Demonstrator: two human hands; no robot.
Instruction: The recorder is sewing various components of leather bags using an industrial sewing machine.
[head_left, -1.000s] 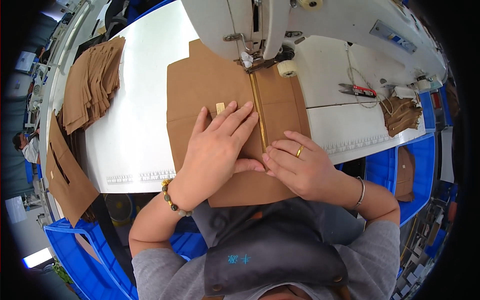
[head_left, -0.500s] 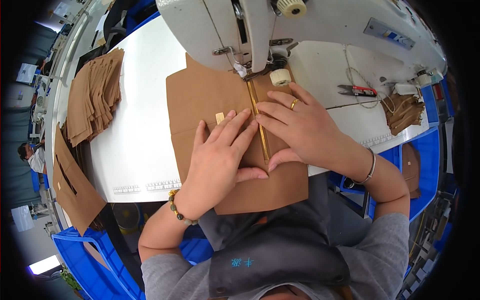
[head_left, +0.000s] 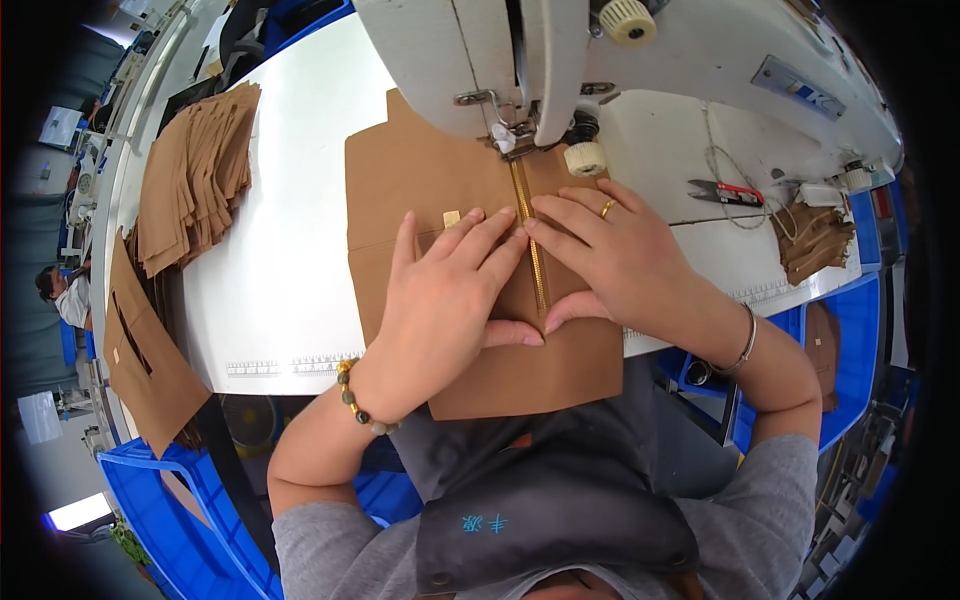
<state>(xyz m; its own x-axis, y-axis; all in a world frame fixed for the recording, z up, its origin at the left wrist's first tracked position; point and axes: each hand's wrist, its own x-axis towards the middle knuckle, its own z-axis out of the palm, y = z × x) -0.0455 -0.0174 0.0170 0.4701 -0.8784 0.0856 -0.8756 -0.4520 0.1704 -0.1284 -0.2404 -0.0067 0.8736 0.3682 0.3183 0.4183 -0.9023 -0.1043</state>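
A brown flat panel of fabric or leather lies under the head of a white sewing machine, its near end overhanging the table edge. A gold-toothed zipper runs lengthwise along it, from the presser foot toward me. Left of the zipper my left hand lies with fingers stretched out on the panel, beside a small pale gold tag. My right hand rests flat along the zipper's right side, fingertips at its edge. Both thumbs point inward near the zipper's lower end. The needle point is hidden.
Stacked brown pieces stand on the table's left, near a slotted brown panel over the edge. Red-handled thread snips, a cord and small brown pieces lie right. Blue bins flank me.
The panel has slid a little farther under the machine head, away from me. Both hands have moved along with it, still flat beside the zipper. The whole view has shifted slightly.
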